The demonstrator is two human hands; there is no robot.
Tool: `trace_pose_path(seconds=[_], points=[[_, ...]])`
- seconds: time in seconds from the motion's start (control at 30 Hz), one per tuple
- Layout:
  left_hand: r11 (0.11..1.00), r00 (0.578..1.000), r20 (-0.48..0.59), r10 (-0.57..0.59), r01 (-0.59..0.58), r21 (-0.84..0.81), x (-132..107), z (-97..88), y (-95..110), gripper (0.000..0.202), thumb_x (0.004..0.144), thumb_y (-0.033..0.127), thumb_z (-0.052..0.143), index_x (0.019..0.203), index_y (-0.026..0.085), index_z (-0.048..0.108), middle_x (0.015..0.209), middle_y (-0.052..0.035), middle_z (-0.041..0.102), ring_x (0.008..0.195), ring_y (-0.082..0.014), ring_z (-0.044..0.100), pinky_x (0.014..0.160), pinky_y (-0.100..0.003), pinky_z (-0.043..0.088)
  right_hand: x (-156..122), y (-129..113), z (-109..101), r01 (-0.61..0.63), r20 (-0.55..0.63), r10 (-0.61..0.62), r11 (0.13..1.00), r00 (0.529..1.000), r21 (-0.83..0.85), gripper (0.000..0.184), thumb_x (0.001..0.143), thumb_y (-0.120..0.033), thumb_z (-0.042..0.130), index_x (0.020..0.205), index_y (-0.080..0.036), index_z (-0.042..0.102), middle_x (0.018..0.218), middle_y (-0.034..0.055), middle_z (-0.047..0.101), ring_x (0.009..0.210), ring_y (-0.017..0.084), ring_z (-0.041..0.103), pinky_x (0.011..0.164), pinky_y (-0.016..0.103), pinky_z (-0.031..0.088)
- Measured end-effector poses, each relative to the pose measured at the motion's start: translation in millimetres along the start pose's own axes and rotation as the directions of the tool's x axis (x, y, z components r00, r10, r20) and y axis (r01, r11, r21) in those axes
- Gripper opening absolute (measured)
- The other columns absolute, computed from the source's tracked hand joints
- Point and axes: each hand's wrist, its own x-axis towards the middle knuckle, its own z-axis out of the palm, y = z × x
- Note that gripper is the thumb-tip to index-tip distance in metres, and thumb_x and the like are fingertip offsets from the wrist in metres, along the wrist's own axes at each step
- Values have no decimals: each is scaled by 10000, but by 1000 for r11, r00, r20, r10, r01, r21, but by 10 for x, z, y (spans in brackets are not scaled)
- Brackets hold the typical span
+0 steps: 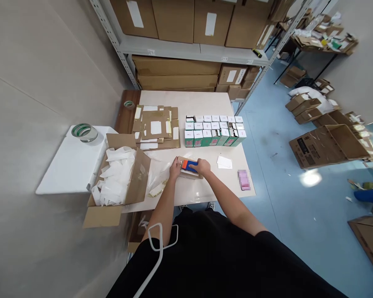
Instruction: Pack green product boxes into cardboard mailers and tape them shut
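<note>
A small cardboard box lies on the white table near its front edge. My left hand is closed on the box's left end. On top of it, my right hand grips a blue-and-orange hand tool, the orange end pointing left; its exact kind is unclear. Clear plastic wrap spreads left of the box. To the right are white cards and a blurred pink item. Rows of small white-and-green boxes stand behind my right hand, a few with their tops open.
Flattened cardboard pieces are stacked at the table's back left. An open carton full of white paper-like pieces stands at left, by a white surface with a tape roll. Behind the table, a metal shelf holds large cartons.
</note>
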Motion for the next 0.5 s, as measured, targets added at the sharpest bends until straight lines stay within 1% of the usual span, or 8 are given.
trace_pose_path(seconds=[0.07,0.17,0.27,0.33,0.4,0.5], points=[[999,999,-6,-51,50,-8,-5,88,-53,585,1072,413,427,1620,211,427,1603,-73,529,1476,-239,504,1229,-350,372,21,-2,-16,8,1,-8,1000,1000,-29,623,898,-745,642,1181,-192,690,1195,145,749,1091,270,714,818,295,514],[991,990,26,-135,135,-3,-79,336,-138,580,1070,411,415,1616,218,429,1539,-76,600,1407,-235,579,1179,-347,433,38,74,-41,24,23,-22,995,1000,-94,630,885,-717,683,1210,-178,684,1230,164,738,1127,281,704,880,318,517],[989,987,63,-146,146,-1,-198,623,-196,574,1080,421,351,1626,250,401,1523,-47,618,1376,-207,604,1150,-336,462,37,211,-71,10,60,-2,991,998,-135,660,860,-711,721,1233,-167,684,1250,176,730,1161,297,694,920,342,518],[989,987,67,-146,145,15,-253,757,-197,582,1082,441,330,1627,245,391,1520,-52,620,1369,-204,608,1142,-331,468,35,292,-95,6,79,6,990,997,-143,679,851,-711,732,1251,-164,683,1261,178,726,1172,304,691,927,350,522],[987,986,64,-154,151,52,-268,827,-170,596,1076,486,348,1615,240,407,1492,-69,642,1345,-225,627,1123,-346,485,40,345,-122,9,92,5,989,996,-147,696,846,-713,736,1269,-163,678,1278,179,719,1182,311,687,934,358,526],[987,989,62,-134,128,93,-245,856,-117,629,1048,564,419,1587,242,441,1423,-92,688,1269,-269,674,1078,-380,519,66,413,-171,20,108,-5,990,994,-141,705,834,-723,742,1272,-174,679,1286,173,719,1179,308,688,936,358,530]])
